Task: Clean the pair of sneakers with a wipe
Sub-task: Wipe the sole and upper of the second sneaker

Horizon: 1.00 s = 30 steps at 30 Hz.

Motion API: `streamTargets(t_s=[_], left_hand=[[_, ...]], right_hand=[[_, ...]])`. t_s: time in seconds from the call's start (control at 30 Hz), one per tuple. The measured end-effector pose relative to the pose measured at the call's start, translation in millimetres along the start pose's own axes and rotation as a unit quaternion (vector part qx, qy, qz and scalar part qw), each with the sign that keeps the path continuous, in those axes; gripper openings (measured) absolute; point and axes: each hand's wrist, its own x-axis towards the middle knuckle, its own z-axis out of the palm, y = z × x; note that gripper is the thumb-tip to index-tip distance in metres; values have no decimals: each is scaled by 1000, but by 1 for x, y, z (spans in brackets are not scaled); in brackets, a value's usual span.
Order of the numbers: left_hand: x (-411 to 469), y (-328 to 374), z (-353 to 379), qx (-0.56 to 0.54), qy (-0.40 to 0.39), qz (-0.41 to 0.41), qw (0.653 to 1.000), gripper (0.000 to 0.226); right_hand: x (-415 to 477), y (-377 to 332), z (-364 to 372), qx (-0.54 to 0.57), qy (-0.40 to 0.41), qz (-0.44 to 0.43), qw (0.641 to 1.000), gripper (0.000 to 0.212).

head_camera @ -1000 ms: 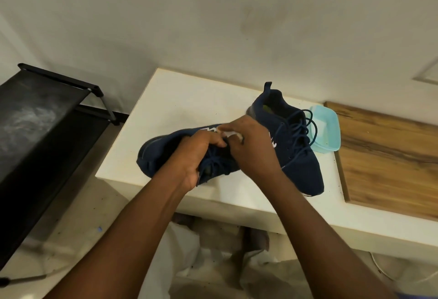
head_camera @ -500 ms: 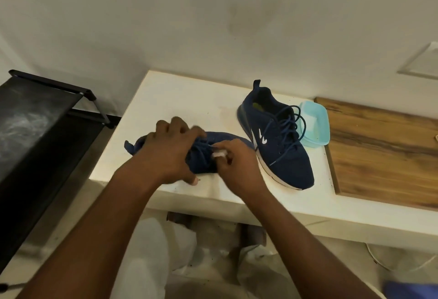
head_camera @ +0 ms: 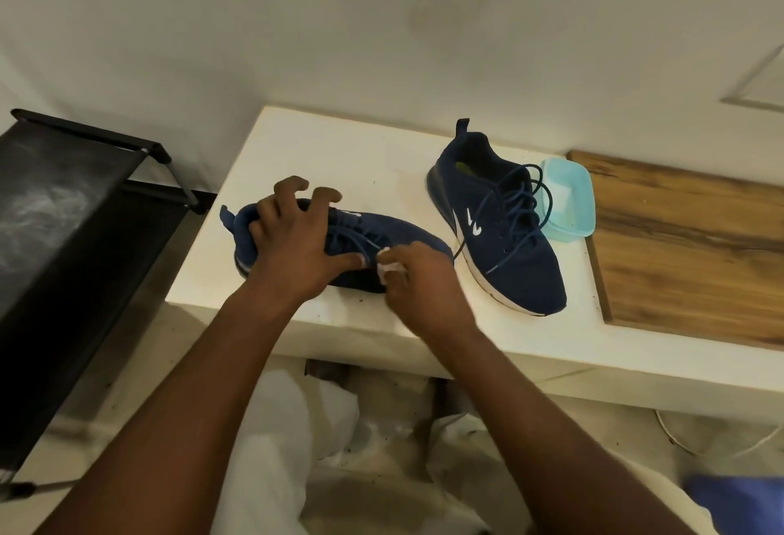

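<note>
Two navy sneakers sit on a white counter point(head_camera: 339, 152). The near sneaker point(head_camera: 399, 233) lies with its heel to the left, close to the counter's front edge. My left hand point(head_camera: 297, 246) grips it over the collar and laces, fingers curled across the top. My right hand point(head_camera: 420, 280) pinches a small white wipe point(head_camera: 388, 267) against the sneaker's near side by the forefoot. The second sneaker point(head_camera: 509, 229) stands upright to the right, toe towards me, laces loose, untouched.
A light blue plastic tub point(head_camera: 570, 203) sits just behind the second sneaker. A wooden board point(head_camera: 687, 246) covers the counter's right part. A black metal rack point(head_camera: 72, 229) stands to the left. White cloth and a cable lie on the floor below.
The held sneaker has come down from in front of the other shoe to the counter's front left. My left hand shifted onto its collar; the wipe moved to its near side.
</note>
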Motion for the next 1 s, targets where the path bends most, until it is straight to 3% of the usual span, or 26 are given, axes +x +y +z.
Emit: streamTargets(t_s=[0.1,0.17,0.3,0.37,0.47,0.53,0.67,0.73,0.83,0.93,1.0], left_hand=[[-1,6,-1,-10,27,6,1000,84],[1,8,-6,-6,38,14,999,77],[1,10,-6,-81,-17,45,996,39],[0,8,-3,-117,-27,31,992,31],[1,5,-5,-171,-31,8,985,31],[3,4,-7,-161,-36,10,986,29],[2,12,-7,-115,-32,25,993,23],[1,20,-8,-4,-13,31,999,27],[-3,30,-9,81,1,79,994,48],[-3,34,4,139,-102,148,974,74],[-1,38,16,187,-141,168,958,77]], right_hand=[[12,38,-20,-57,61,85,993,25],[14,37,-23,-42,88,95,991,25],[-5,-14,-7,92,2,-19,996,18],[0,-6,-5,30,14,-51,998,16],[24,33,-21,-81,54,51,994,17],[28,40,-26,-90,71,85,990,19],[5,-5,-9,-121,16,-75,990,28],[5,-8,-11,-156,32,-114,981,22],[20,10,-22,-168,25,-60,984,19],[23,12,-40,-146,-41,-9,988,20],[16,10,-50,-144,-106,5,984,22]])
